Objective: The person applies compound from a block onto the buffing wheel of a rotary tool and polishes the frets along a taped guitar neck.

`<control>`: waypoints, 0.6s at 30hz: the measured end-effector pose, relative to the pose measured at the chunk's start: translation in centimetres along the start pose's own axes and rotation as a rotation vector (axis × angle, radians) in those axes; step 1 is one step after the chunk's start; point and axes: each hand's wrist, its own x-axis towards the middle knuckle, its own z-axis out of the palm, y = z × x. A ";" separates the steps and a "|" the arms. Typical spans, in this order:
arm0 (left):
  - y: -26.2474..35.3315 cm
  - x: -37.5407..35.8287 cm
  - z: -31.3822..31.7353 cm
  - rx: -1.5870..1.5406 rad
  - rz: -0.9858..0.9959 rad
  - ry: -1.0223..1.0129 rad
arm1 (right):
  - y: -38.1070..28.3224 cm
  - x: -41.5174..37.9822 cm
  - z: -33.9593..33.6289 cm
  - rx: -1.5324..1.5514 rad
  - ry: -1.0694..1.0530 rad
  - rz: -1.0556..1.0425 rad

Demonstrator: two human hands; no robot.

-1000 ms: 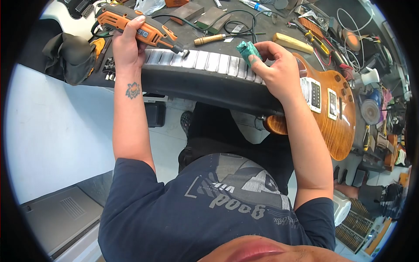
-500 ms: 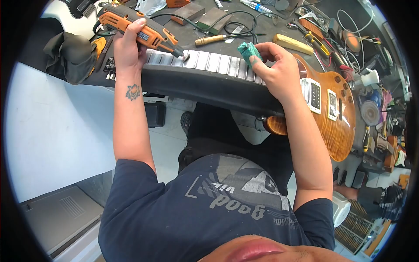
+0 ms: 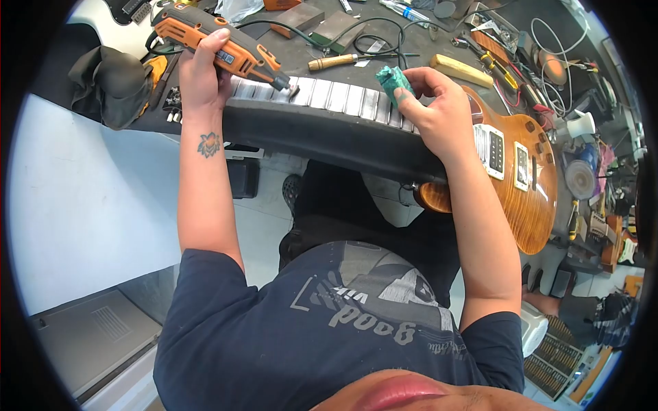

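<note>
My left hand (image 3: 203, 72) is wrapped round an orange and black rotary tool (image 3: 236, 53). The small wheel (image 3: 294, 91) at the tool's tip is right at the guitar neck (image 3: 329, 96), whose fretboard is covered in pale tape between the frets. Over the body end of the neck, my right hand (image 3: 439, 113) pinches a green block of polishing compound (image 3: 393, 85) between thumb and fingers. The amber wood-grain guitar body (image 3: 524, 205) lies to the right, partly behind my right forearm.
Behind the neck lie a wooden-handled file (image 3: 334, 63), a yellow-wood block (image 3: 460, 69) and looped black cable (image 3: 384, 42). Dark cloth (image 3: 110, 89) is bunched at the left. Pliers (image 3: 499, 70) and other tools crowd the right of the bench.
Both hands and what they hold stay nearly in place. The view has shifted very slightly.
</note>
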 end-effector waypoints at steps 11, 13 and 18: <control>-0.2 0.1 -1.0 0.013 -0.024 -0.048 | 0.4 0.1 0.1 -0.003 0.007 -0.021; -0.4 0.2 -0.9 0.008 -0.008 -0.026 | 0.1 0.1 0.1 -0.019 0.004 -0.005; -0.3 0.1 -1.1 0.028 -0.028 -0.063 | 0.2 0.1 0.1 -0.024 0.007 -0.022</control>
